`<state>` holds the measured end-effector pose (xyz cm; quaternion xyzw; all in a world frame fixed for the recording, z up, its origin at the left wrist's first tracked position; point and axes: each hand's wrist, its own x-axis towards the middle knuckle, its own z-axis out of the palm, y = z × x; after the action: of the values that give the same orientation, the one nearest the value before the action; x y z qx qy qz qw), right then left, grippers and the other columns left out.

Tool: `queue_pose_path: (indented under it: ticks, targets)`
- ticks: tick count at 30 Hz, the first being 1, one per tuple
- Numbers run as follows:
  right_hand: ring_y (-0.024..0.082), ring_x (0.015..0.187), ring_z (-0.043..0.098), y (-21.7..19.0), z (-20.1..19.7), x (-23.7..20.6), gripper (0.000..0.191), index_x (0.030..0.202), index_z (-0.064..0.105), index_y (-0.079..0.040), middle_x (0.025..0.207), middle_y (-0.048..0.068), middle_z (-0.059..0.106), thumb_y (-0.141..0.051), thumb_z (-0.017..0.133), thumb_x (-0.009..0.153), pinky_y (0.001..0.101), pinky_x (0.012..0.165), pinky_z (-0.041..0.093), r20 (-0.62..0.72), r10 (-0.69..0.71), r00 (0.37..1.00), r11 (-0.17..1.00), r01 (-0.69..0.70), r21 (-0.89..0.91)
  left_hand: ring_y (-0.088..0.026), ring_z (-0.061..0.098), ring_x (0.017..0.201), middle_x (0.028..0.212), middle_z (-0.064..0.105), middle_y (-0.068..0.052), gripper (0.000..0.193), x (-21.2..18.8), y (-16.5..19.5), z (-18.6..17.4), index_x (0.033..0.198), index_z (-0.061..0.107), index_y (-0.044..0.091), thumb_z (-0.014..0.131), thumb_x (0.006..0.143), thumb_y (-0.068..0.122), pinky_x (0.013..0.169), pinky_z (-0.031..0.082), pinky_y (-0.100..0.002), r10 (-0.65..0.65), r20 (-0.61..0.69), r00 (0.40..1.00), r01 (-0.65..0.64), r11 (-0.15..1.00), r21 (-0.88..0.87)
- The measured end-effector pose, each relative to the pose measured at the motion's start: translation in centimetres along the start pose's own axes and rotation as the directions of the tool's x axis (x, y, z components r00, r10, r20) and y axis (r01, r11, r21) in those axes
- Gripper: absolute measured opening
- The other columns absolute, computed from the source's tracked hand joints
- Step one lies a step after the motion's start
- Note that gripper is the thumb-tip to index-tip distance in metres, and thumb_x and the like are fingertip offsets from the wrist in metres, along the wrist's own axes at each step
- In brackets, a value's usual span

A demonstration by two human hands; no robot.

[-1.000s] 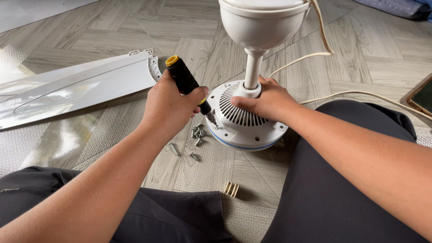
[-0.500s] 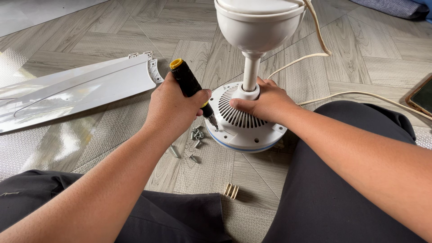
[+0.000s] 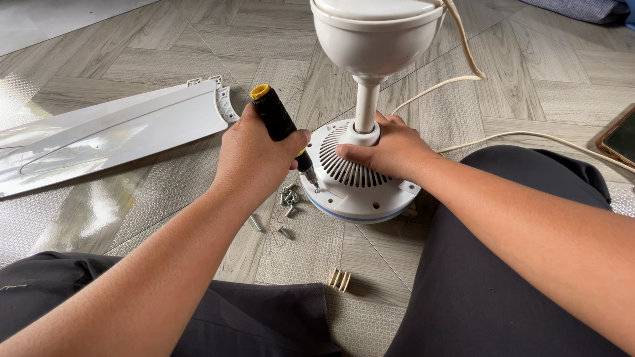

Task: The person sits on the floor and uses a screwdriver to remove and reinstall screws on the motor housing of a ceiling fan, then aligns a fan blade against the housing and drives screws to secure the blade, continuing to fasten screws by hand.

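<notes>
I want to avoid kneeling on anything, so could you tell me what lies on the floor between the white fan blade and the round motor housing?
In the head view, loose screws lie there by the motor housing, under the left hand gripping the screwdriver; toward the fan blade, only floor shows.

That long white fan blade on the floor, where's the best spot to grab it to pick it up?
Probably the narrow end of the fan blade, by the notched bracket nearest the left hand. It lies flat, so slide fingers under its long edge from the near side. The far end runs out of view, so support it too.
</notes>
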<state>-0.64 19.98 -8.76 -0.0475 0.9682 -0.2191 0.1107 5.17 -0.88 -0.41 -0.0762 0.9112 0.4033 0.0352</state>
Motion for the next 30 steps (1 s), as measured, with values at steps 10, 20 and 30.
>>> queue_pose_path:
  ticks: [10, 20, 30]
  targets:
    - [0.026, 0.144, 0.041, 0.0, 0.2, -0.1, 0.088, 0.143, 0.052, -0.022, 0.135, 0.009, 0.063, -0.081, 0.055, 0.078, 0.0518, 0.114, 0.036, 0.002, -0.054, 0.999, 0.997, 0.054, -0.055, -0.012, 0.071, 0.076, 0.090, 0.072, -0.005, 0.055, 0.5, 0.5, -0.5, 0.124, 0.060, 0.014, 0.085, 0.080, 0.035, 0.071, 0.057, -0.029, -0.029, 0.082, 0.996, 0.014, 0.985, 0.171]
    - [0.026, 0.147, 0.034, -0.2, 0.2, -0.3, 0.089, 0.146, 0.048, -0.021, 0.138, 0.010, 0.062, -0.077, 0.060, 0.077, 0.0512, 0.120, 0.024, -0.013, -0.080, 0.997, 0.997, 0.080, -0.004, -0.013, 0.065, 0.065, 0.077, 0.068, -0.010, 0.062, 2.7, 2.1, -4.4, 0.100, 0.072, -0.001, 0.056, 0.097, 0.059, 0.056, 0.054, -0.025, -0.297, 0.434, 0.850, 0.301, 0.952, 0.061]
    - [0.046, 0.145, 0.022, -1.0, -0.6, -1.0, 0.094, 0.150, 0.044, -0.025, 0.159, 0.017, 0.033, -0.071, 0.070, 0.073, 0.0552, 0.116, 0.026, 0.005, 0.027, 1.000, 0.999, -0.027, 0.027, -0.013, 0.065, 0.081, 0.091, 0.076, -0.001, 0.023, 5.5, 6.2, -5.3, 0.109, 0.078, 0.016, 0.073, 0.087, 0.017, 0.067, 0.047, -0.028, -0.300, 0.673, 0.676, -0.044, 0.895, 0.443]
